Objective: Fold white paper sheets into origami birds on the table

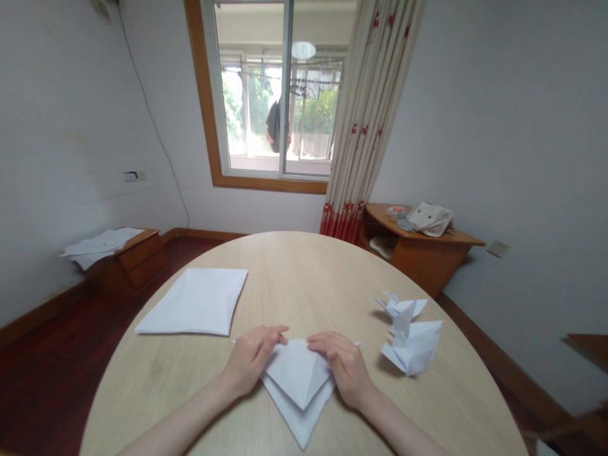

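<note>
A white sheet of paper (298, 373), folded into layers, lies at the near middle of the round table with a point toward me. Its upper flap comes down over a larger pointed layer. My left hand (251, 358) grips the paper's far left edge, fingers bent over the fold. On the far right edge my right hand (342, 367) holds the paper in the same way, thumb partly hidden. Both hands rest low on the tabletop. Small paper corners stick out beyond each hand. Right of my right hand stand folded paper figures (412, 348), looking like birds.
A stack of white paper (194, 303) lies on the left of the round wooden table (304, 272). Behind are a window (280, 95) and a patterned curtain (368, 120). A low cabinet (137, 253) with papers stands left, a corner desk (427, 253) with a cloth bag right.
</note>
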`<state>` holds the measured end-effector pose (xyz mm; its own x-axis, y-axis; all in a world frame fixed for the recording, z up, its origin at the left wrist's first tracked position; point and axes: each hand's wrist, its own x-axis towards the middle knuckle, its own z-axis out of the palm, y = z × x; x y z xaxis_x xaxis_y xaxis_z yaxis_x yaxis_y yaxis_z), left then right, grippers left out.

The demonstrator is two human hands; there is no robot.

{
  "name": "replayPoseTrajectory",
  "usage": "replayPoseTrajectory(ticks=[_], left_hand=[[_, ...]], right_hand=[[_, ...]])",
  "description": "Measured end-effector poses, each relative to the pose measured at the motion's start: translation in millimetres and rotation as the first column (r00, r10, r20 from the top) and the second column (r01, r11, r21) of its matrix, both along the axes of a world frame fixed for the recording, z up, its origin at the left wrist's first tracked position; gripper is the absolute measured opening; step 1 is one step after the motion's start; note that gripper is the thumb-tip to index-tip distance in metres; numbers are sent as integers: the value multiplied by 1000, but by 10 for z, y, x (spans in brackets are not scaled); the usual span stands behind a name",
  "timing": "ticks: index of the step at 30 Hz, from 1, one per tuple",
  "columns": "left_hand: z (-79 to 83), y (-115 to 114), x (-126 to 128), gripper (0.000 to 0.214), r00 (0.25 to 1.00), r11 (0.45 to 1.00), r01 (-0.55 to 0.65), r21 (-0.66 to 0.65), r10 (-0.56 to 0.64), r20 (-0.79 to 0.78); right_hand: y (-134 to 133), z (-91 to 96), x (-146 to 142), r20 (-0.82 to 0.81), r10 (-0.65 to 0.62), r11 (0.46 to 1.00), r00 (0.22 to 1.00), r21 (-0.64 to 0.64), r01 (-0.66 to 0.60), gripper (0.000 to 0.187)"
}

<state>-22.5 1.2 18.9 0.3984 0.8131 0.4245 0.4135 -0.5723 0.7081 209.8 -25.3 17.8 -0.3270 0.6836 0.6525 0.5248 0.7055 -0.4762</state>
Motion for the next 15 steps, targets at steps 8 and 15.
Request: replayPoseTrajectory(ticks=[8,15], left_hand=[[-2,-31,77,34,987,999,-49,19,52,-153],[8,-77,120,28,937,996,-65,57,80,-339]], right_hand=[[-7,-20,-66,190,-60,997,980,-40,69,43],[-18,-62,-101,324,-92,988,942,-85,126,30]])
